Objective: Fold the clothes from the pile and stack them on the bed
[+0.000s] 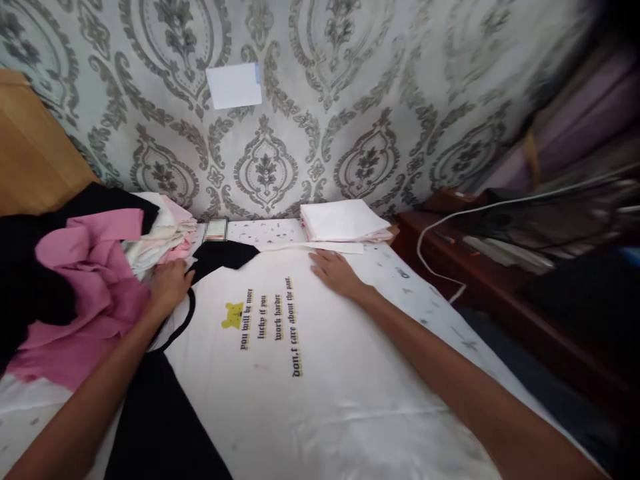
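Cloth covered most of the view: a white T-shirt with black sleeves, a black neck band, a small yellow bear print and lines of black gothic lettering [310, 373] lay spread flat, print side up, on the white speckled surface [430, 300]. It filled the middle of that surface, with its neck toward 9 o'clock and one black sleeve reaching to 12 o'clock.

The left hand [170, 283] rested palm down at the neck band, at about 10 o'clock from the bear. Its fingers were bent over the edge where the shirt met the pile beside it. Whether they pinched any cloth could not be told.

The right hand [336, 272] lay at 1 o'clock from the lettering, on the far edge of the shirt. Its fingers were stretched out flat and slightly apart against the fabric, holding nothing.

At 9 o'clock, touching the left hand, sat a loose heap of pink, cream and black garments [95, 267]. At 12 o'clock from the right hand, near it and against the wall, stood a neat stack of folded white cloth [345, 220]. A small pale card or packet [216, 230] lay between the heap and the stack.

Behind everything rose a grey wall with damask-patterned paper [370, 100], and a white paper note [234, 85] was stuck to it at 12 o'clock. At 3 o'clock a thin white cable [450, 220] trailed over a dark red wooden piece of furniture [450, 267].
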`<state>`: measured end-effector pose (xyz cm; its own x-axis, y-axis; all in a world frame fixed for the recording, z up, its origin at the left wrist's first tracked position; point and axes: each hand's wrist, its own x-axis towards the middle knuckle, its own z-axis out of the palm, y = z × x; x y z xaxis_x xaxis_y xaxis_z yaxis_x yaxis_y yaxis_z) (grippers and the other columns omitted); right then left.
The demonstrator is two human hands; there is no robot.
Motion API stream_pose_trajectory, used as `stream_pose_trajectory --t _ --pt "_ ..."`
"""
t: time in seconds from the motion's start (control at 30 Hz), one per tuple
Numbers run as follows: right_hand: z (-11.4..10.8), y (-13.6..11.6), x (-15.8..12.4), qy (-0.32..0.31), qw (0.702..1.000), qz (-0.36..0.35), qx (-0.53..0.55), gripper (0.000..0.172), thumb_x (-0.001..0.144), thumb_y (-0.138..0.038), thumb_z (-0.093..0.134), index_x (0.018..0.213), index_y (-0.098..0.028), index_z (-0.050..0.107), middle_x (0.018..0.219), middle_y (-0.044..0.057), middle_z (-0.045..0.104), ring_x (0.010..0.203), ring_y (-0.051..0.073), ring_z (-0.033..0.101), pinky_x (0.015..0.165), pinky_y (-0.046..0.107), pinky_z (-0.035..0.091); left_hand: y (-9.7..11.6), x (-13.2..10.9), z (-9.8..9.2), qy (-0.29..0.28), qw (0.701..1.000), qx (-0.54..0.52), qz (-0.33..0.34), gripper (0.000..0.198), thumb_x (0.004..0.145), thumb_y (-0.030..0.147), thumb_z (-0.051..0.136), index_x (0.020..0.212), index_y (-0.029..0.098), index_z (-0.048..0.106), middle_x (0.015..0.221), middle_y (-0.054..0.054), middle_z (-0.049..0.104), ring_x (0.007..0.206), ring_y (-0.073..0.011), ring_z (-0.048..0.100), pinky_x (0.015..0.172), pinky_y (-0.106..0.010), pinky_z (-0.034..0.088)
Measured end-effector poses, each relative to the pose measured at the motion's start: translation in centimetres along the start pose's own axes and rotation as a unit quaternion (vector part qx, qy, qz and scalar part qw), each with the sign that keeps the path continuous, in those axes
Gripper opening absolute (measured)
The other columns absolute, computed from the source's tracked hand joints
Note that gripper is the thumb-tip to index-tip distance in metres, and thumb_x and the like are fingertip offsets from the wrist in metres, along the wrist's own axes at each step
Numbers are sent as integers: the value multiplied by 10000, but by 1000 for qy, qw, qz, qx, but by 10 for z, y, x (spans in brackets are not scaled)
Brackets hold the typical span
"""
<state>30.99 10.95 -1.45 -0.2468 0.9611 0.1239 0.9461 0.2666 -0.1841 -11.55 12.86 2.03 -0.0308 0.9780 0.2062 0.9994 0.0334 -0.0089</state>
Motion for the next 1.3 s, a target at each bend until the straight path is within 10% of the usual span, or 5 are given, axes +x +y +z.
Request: stream_pose_trajectory --t 0.4,0.67,0.83,1.03,1.3 --pt "-15 42 -7 -3 999 26 -28 517 1052 -412 298 1507 -203 427 1542 98 462 1411 231 408 1173 413 266 -10 -7 8 30 997 -16 72 384 923 375 214 824 226 554 751 -183 668 790 -452 695 690 -605 495" --pt "-38 81 -23 11 987 159 -31 475 1027 -243 309 1459 -123 466 1546 162 440 1436 277 378 1166 509 269 9 -22 -22 46 993 61 86 387 965 334 244 1000 159 588 973 -193 678 1040 -431 659 812 -575 537" --pt "-28 -2 -41 26 981 189 -24 485 1022 -261 324 1428 -45 475 1593 213 333 1479 302 291 1193 483 226 63 -56 -20 34 977 -80 193 468 963 324 336 1349 97 472 1326 -222 586 1284 -338 531 1053 -516 456" --pt "6 -111 -114 -8 996 -57 64 699 1011 -587 297 1545 -138 333 1631 122 290 1523 259 204 1233 453 182 116 -124 -2 -74 917 -137 366 612 1004 496 282 1476 122 387 1597 -165 349 1498 -296 277 1212 -512 258" --pt "-33 15 -218 12 977 204 -58 582 1034 -431 294 1504 -102 386 1602 158 344 1501 259 274 1225 475 224 66 -123 -3 -84 931 -93 343 672 997 524 199 1491 114 399 1600 -158 349 1507 -296 258 1209 -510 244"
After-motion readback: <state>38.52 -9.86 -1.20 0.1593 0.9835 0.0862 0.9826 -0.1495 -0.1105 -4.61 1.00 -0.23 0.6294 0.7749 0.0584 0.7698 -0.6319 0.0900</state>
